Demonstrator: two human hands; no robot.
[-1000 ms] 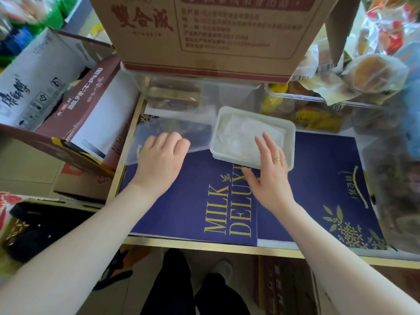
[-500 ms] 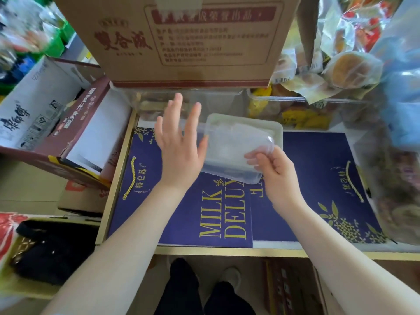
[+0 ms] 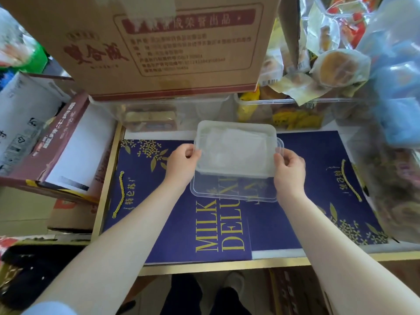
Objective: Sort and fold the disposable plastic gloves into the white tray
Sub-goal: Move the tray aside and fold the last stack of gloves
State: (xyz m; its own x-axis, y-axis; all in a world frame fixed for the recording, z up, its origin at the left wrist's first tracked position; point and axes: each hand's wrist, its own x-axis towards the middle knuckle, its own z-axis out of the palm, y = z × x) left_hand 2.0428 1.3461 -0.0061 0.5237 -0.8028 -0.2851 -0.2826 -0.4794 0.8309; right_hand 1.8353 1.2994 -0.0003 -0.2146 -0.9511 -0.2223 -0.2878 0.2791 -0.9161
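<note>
Above the middle of the desk point(image 3: 284, 253), both hands hold a clear lid point(image 3: 234, 189) over the white tray point(image 3: 236, 126). The left hand point(image 3: 181, 164) pinches the lid's left edge and the right hand point(image 3: 288, 169) pinches its right edge near a small tab. The lid sits tilted and shifted toward the person, so its near part hangs past the tray's rim. The folded plastic gloves point(image 3: 234, 148) lie flat inside the tray as a pale stack under the lid.

The likely trouble is a crooked close: if the lid comes down off-centre, one corner may ride on the rim and not seat, or a slippery glove edge could get caught under it. Pressing on one side only might also tip the light tray and slide it on the smooth surface.

The desk is covered by flattened dark blue bags point(image 3: 318, 178) with gold lettering. A big cardboard box point(image 3: 159, 46) stands behind, with clear bins point(image 3: 284, 110) of wrapped snacks, and more cartons point(image 3: 45, 137) crowd the left.
</note>
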